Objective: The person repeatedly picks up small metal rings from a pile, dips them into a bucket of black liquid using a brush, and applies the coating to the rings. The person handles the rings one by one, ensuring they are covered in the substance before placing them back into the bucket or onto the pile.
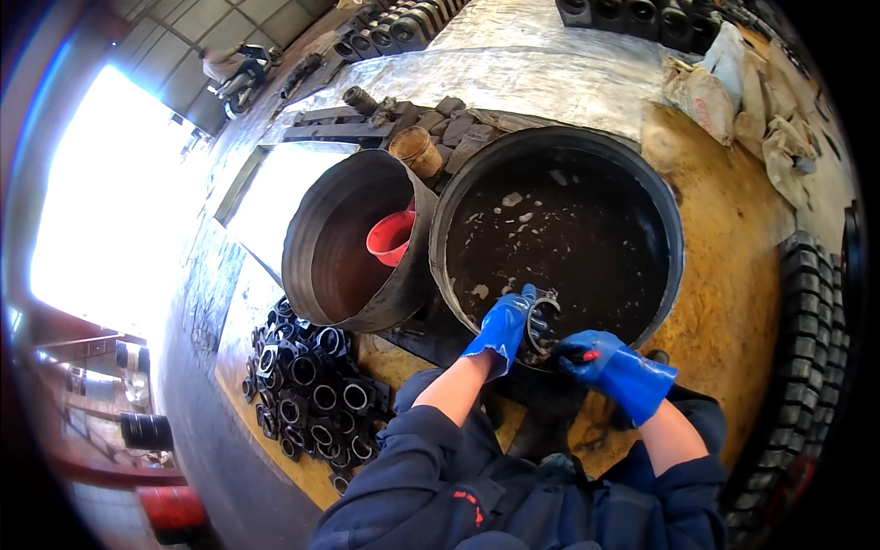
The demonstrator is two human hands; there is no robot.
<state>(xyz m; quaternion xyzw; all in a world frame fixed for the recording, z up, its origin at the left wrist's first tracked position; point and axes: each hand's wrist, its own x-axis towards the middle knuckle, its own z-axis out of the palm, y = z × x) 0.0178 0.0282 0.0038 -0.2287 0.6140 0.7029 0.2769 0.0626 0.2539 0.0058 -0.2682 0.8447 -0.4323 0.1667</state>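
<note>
Far to my left I see a bright doorway (pixel 101 202), a red cylinder (pixel 172 509) low down by the wall, and, farther back, a person (pixel 225 66) beside a motorbike (pixel 240 94). Nearer, a heap of black rings (pixel 324 397) lies on the floor. Just above it in my view, a grey drum (pixel 307 252) shows a reddish-brown inside, with a red bucket (pixel 390 238) in it. Behind the drum there is a tan bucket (pixel 415 151) next to some stone blocks (pixel 470 147).

Right beside the drum is a wide round tub (pixel 674 247) of dark liquid, pale scraps scattered over its surface. At the tub's near edge I have a dark ring (pixel 530 332) in my left hand (pixel 502 335); the blue-gloved fingers grip its side, and some show through the opening. My right hand (pixel 616 365), also in a blue glove, is just right of the ring, its fingers curled around a small red piece (pixel 591 355); I can't make out what that piece is.

Farther right, pale sacks (pixel 715 101) lie near the upper edge, and thick black treads (pixel 797 367) line the side.
</note>
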